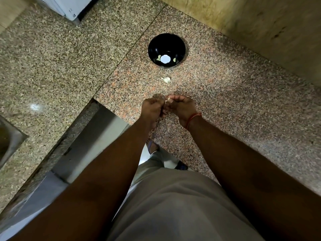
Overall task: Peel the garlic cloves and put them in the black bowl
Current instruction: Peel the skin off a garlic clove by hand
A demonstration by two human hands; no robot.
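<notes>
The left hand [152, 108] and the right hand [181, 107] meet knuckle to knuckle above the table [234, 105], near its front edge where the granite steps back into an inner corner; both have their fingers curled, and between their fingertips they pinch a garlic clove [168, 100], a small pale piece mostly hidden by the fingers; a red thread [193, 117] circles the right wrist. Just beyond the hands, toward the back edge, an unpeeled clove [166, 79] lies alone on the granite, apart from both hands; farther on in the same line stands the black bowl [166, 43], well apart from the hands, with two peeled cloves [174, 59] on its bottom, either side of a bright white reflection. At the far left edge a steel sink [8, 140] is sunk into the table.
</notes>
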